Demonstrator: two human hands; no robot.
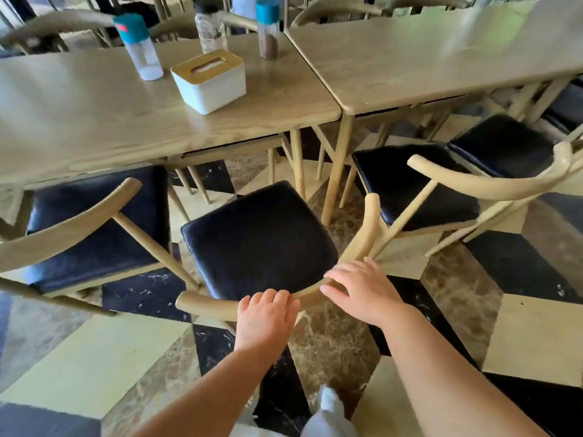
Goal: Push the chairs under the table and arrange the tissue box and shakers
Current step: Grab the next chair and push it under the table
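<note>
A wooden chair with a black seat (257, 236) stands pulled out in front of the light wooden table (94, 121). My left hand (265, 316) and my right hand (362, 291) both rest on its curved backrest (367, 228), fingers curled over the rail. On the table stands a white tissue box with a wooden lid (209, 80). Behind it are three shakers: one with a teal cap and white contents (138, 47), a clear one with a dark cap (209, 26), and a teal-capped one with brown contents (268, 29).
Another black-seated chair (91, 222) stands at the left, partly under the table. Two more chairs (416, 184) stand at a second table (441, 58) on the right. The floor is tiled in black, cream and brown. My foot (329, 402) shows below.
</note>
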